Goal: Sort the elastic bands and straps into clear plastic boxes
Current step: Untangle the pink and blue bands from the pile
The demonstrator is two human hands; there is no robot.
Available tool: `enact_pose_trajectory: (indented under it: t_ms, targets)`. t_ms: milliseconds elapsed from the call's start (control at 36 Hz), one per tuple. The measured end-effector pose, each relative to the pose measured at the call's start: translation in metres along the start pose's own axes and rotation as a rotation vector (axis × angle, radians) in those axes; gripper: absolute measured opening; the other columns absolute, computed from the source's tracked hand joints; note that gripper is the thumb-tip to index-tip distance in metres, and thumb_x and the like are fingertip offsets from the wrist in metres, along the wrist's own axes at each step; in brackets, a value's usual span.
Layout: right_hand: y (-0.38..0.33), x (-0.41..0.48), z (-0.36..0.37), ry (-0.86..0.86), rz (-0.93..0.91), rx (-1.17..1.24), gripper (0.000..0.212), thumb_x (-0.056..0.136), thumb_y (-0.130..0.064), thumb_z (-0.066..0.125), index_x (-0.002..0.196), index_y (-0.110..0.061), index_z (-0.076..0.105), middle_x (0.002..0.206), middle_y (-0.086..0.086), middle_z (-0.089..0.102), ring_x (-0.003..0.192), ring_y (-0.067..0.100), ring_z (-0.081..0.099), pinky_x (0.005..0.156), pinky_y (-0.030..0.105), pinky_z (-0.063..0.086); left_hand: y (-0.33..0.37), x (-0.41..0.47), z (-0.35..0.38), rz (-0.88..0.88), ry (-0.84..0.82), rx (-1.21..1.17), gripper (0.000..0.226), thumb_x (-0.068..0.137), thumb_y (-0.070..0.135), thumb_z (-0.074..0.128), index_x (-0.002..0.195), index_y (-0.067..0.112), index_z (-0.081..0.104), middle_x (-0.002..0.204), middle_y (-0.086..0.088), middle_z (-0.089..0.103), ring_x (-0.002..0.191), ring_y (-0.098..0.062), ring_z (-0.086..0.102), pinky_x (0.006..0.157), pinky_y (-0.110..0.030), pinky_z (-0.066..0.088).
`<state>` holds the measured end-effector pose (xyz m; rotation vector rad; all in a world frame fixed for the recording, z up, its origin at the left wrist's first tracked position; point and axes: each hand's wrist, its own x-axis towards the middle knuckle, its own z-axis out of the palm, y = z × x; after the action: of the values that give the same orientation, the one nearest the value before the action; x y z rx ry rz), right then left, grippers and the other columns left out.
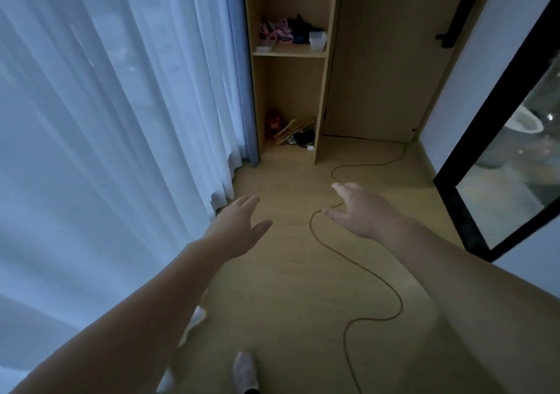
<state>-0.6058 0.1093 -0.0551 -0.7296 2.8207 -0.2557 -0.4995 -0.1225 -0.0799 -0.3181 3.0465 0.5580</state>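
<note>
A: Where do we stand, reading from the left?

B: The white curtain [106, 120] hangs along our left. Beside it our left hand [239, 227] is stretched forward, fingers straight and loosely spread, holding nothing.

A: And the things we have to sort?

B: The elastic bands and straps [277, 31] lie in 1 tangled pink-and-dark heap on the middle shelf [289, 53] of the wooden unit straight ahead, well apart from both hands. The heap runs across the shelf, left to right. Just right of it stands a clear plastic box [317, 39]. A flatter clear piece [264, 48] lies at the shelf's left front, and we cannot tell whether it is a box or a lid.

A: Our right hand?

B: Our right hand [360, 211] is also out in front, fingers relaxed and apart, empty, above a dark cable [375, 278] that snakes over the floor.

A: Which hand is nearer?

B: Neither by much, we judge. The shelf sits ahead, between the 2 hands. The heap lines up more with the left, the box more with the right. We must close the gap first, minding the cable underfoot.
</note>
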Motion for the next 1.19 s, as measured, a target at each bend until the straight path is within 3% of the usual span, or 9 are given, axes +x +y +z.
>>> enact_pose_trajectory:
  t_ms: [333, 472, 556, 806, 1083, 1195]
  targets:
    - [-0.032, 0.198, -0.009, 0.001, 0.04, 0.041, 0.072, 0.094, -0.057, 0.043, 0.152, -0.021, 0.02, 0.157, 0.002, 0.025, 0.141, 0.021, 0.031, 0.109, 0.039, 0.036, -0.087, 0.199, -0.031, 0.021, -0.037, -0.003, 0.063, 0.093, 0.054, 0.047, 0.144, 0.02, 0.032, 0.146, -0.001, 0.04, 0.13, -0.02, 0.043, 0.103, -0.039, 0.043]
    - [-0.04, 0.264, -0.023, 0.018, 0.072, 0.103, 0.07, 0.096, -0.053, 0.045, 0.153, -0.021, 0.02, 0.158, 0.002, 0.021, 0.145, 0.02, 0.023, 0.112, 0.041, 0.032, -0.105, 0.27, -0.05, 0.058, -0.035, 0.001, 0.066, 0.094, 0.05, 0.047, 0.149, 0.019, 0.026, 0.153, 0.001, 0.03, 0.139, -0.019, 0.031, 0.11, -0.035, 0.033]
    - [-0.038, 0.295, -0.029, 0.024, 0.073, 0.07, 0.07, 0.095, -0.053, 0.045, 0.152, -0.021, 0.021, 0.157, 0.001, 0.024, 0.143, 0.021, 0.027, 0.11, 0.039, 0.033, -0.111, 0.304, -0.053, 0.075, -0.047, 0.004, 0.067, 0.094, 0.051, 0.047, 0.149, 0.018, 0.025, 0.155, 0.0, 0.029, 0.139, -0.02, 0.032, 0.111, -0.035, 0.032]
    - [-0.002, 0.399, -0.039, 0.05, 0.056, 0.013, 0.069, 0.095, -0.057, 0.043, 0.151, -0.021, 0.024, 0.154, 0.001, 0.03, 0.136, 0.02, 0.038, 0.102, 0.037, 0.041, -0.112, 0.409, -0.047, 0.086, -0.072, 0.023, 0.066, 0.094, 0.052, 0.047, 0.149, 0.021, 0.027, 0.153, 0.001, 0.032, 0.137, -0.02, 0.035, 0.109, -0.036, 0.036]
    - [0.061, 0.546, -0.082, 0.046, -0.03, 0.044, 0.069, 0.096, -0.053, 0.044, 0.151, -0.019, 0.024, 0.156, 0.002, 0.027, 0.14, 0.021, 0.032, 0.108, 0.036, 0.035, -0.085, 0.564, -0.056, 0.063, -0.053, 0.039, 0.049, 0.092, 0.052, 0.046, 0.132, 0.023, 0.043, 0.132, 0.003, 0.048, 0.117, -0.021, 0.051, 0.091, -0.038, 0.048]
    - [0.08, 0.597, -0.109, 0.046, -0.081, 0.036, 0.066, 0.097, -0.052, 0.044, 0.15, -0.018, 0.026, 0.152, 0.004, 0.032, 0.135, 0.022, 0.037, 0.102, 0.036, 0.04, -0.074, 0.616, -0.067, 0.045, -0.035, 0.027, 0.059, 0.094, 0.049, 0.047, 0.144, 0.021, 0.033, 0.148, 0.003, 0.036, 0.132, -0.022, 0.04, 0.104, -0.036, 0.039]
